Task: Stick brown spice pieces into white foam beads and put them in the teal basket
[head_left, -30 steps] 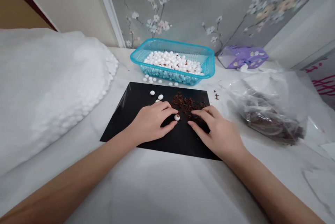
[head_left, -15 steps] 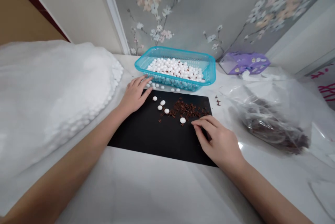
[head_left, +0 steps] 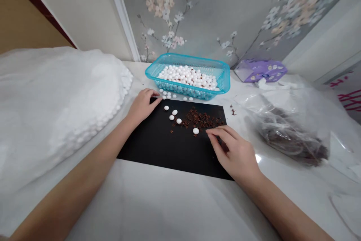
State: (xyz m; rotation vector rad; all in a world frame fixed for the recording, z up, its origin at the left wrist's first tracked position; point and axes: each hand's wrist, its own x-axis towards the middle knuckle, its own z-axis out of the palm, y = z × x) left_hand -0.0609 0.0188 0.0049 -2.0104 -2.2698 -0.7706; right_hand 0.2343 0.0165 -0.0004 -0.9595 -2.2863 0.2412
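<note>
My left hand (head_left: 143, 105) reaches over the far left corner of a black mat (head_left: 169, 150). Its thumb and forefinger are apart, their tips beside small white balls (head_left: 169, 97) lying in front of a blue basket (head_left: 225, 77). My right hand (head_left: 235, 150) is closed in a pinch over the mat's right side; whatever sits between those fingertips is too small to make out. Just left of them lies a white ball (head_left: 195, 131). Beyond is a pile of small dark-brown star-shaped pieces (head_left: 201, 118). Several more white balls (head_left: 175, 112) rest on the mat.
White balls (head_left: 188, 75) with some brown bits fill the basket. A large white bag of balls (head_left: 64, 94) bulges at left. At right lie a clear plastic bag of brown pieces (head_left: 290, 135) and a purple package (head_left: 262, 70). A patterned wall (head_left: 208, 15) stands behind.
My left hand has drawn back slightly from the basket's front, and its fingers have curled in toward the loose balls. My right hand keeps its pinch in nearly the same place.
</note>
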